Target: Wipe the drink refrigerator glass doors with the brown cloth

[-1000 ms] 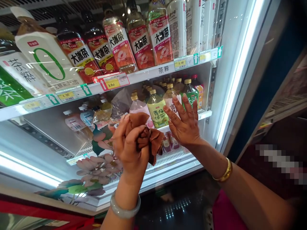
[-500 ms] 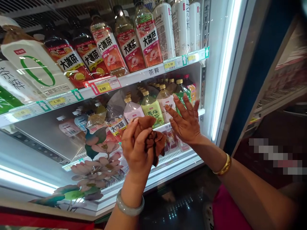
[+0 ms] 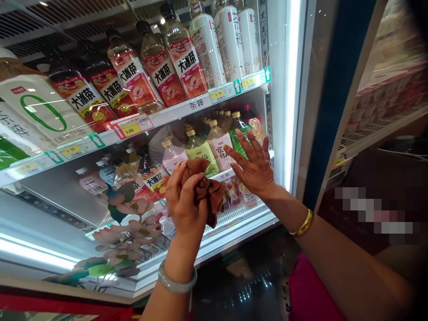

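Observation:
My left hand, with a pale bangle on the wrist, is closed around a crumpled brown cloth. Part of the cloth hangs below my fingers and part sticks out above them. To its right, my right hand is raised with fingers spread, palm towards the cooler, a gold bracelet at the wrist. Clear glass with a lotus flower decal appears to lie between my hands and the drinks. I cannot tell whether palm or cloth touches the glass. Behind my hands stand a pink-labelled bottle and a green-labelled bottle.
On the upper shelf are large iced tea bottles, white bottles and price tags. A bright light strip runs down the right side beside a dark blue frame. Dark, shiny floor lies below.
The view has shifted a little, so the shelves and bottles sit further left. Both hands keep nearly the same pose, the left still gripping the cloth and the right still spread.

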Demonstrator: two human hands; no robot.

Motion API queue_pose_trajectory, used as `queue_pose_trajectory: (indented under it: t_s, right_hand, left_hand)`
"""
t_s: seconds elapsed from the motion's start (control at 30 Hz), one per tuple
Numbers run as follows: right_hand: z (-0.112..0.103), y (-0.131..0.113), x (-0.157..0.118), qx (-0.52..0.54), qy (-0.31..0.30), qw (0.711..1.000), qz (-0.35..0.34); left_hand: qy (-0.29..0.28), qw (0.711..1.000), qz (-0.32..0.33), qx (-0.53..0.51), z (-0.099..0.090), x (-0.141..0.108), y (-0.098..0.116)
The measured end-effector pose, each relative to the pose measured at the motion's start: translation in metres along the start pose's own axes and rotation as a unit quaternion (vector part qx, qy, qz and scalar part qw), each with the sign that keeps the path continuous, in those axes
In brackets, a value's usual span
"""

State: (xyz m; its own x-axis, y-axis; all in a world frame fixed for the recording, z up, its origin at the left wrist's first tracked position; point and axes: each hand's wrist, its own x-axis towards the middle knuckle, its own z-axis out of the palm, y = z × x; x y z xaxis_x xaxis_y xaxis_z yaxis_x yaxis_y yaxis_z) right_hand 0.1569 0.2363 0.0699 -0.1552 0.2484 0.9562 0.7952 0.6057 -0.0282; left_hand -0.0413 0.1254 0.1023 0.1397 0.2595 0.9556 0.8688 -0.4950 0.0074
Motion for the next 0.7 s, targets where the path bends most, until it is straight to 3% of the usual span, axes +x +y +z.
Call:
queue_pose_trajectory:
  t_s: [0.2, 0.27, 0.37, 0.5, 0.6, 0.7]
  right_hand:
    - [-0.006, 0.009, -0.005, 0.015, -0.032, 0.999, 0.017]
    - [-0.008, 0.009, -0.005, 0.017, -0.041, 0.999, 0.014]
    - [-0.011, 0.010, -0.006, 0.019, -0.053, 0.998, 0.014]
    - [-0.013, 0.017, -0.008, 0.019, -0.053, 0.998, 0.017]
    - [-0.014, 0.023, -0.009, 0.026, -0.057, 0.998, 0.023]
    - [-0.014, 0.028, -0.009, 0.032, -0.052, 0.998, 0.022]
  left_hand:
    - [-0.101, 0.989, 0.105, -0.014, 0.025, -0.030, 0.007]
    - [-0.078, 0.992, 0.095, -0.008, 0.029, -0.029, 0.010]
    - [-0.023, 0.998, 0.050, 0.003, 0.031, -0.008, 0.013]
    - [-0.019, 0.998, 0.054, 0.003, 0.045, 0.005, 0.019]
    - [-0.095, 0.985, 0.142, -0.016, 0.058, -0.016, 0.022]
    - [-0.204, 0.946, 0.250, -0.006, 0.060, -0.030, 0.018]
